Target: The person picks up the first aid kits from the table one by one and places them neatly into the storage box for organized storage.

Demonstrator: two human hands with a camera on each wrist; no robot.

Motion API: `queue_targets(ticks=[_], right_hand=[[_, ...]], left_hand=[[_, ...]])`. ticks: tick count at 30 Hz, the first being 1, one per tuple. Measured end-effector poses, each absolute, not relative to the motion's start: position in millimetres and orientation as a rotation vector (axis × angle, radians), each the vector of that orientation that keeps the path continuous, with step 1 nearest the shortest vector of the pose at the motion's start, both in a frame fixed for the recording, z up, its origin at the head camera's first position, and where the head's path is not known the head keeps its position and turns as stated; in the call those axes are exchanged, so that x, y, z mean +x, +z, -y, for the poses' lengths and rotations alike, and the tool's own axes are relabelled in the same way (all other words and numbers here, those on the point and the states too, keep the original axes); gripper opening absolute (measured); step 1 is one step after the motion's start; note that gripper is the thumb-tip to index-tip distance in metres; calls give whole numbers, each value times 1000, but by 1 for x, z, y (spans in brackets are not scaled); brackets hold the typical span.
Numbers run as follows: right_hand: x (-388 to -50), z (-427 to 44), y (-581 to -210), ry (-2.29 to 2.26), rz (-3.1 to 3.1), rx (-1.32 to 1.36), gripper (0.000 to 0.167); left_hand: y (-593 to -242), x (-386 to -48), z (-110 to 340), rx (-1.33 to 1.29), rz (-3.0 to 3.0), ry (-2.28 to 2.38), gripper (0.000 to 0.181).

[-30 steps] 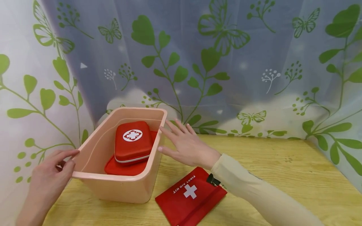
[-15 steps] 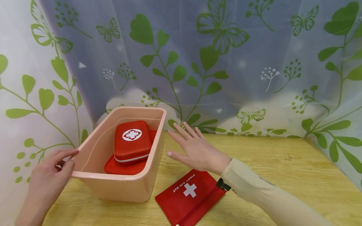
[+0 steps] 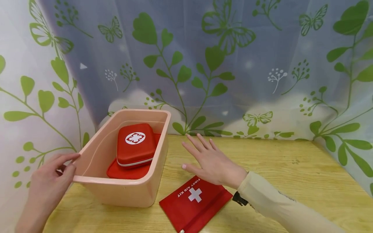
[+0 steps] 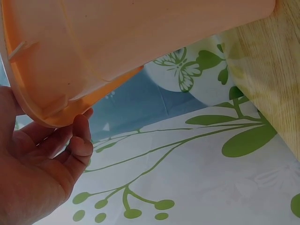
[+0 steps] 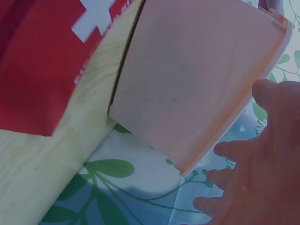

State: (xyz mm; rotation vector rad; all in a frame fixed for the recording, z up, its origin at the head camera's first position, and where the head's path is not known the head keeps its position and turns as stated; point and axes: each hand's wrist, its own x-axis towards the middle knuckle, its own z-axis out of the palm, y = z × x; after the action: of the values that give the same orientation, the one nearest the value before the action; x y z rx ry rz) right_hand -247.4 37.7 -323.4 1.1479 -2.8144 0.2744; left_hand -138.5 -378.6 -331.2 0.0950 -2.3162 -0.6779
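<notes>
A peach plastic bin stands on the table at the left. Inside it, a red hard zip case with a white emblem leans on a flatter red pouch. My left hand pinches the bin's rim at its near left corner; the left wrist view shows its fingers curled under the rim. With fingers spread and nothing held, my right hand hovers right of the bin, apart from it. Below that hand lies a flat red first aid kit pouch with a white cross, its far right corner partly covered.
The wooden table extends to the right. A curtain printed with green leaves and butterflies hangs behind and along both sides. A black strap sits at the right sleeve's cuff.
My right hand has drawn away from the bin's right rim, moving right and toward me. The left hand keeps its hold, and the bin and pouches stay in place.
</notes>
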Motion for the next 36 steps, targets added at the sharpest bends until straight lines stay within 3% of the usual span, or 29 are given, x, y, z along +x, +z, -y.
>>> queue_targets(ticks=[24, 36], right_hand=[[-226, -67, -378, 324, 2929, 1240, 74], [-221, -74, -413, 373, 3044, 1275, 81]], left_hand=[[-331, -137, 378, 81, 2291, -704, 21], [-331, -139, 378, 107, 2311, -691, 22]])
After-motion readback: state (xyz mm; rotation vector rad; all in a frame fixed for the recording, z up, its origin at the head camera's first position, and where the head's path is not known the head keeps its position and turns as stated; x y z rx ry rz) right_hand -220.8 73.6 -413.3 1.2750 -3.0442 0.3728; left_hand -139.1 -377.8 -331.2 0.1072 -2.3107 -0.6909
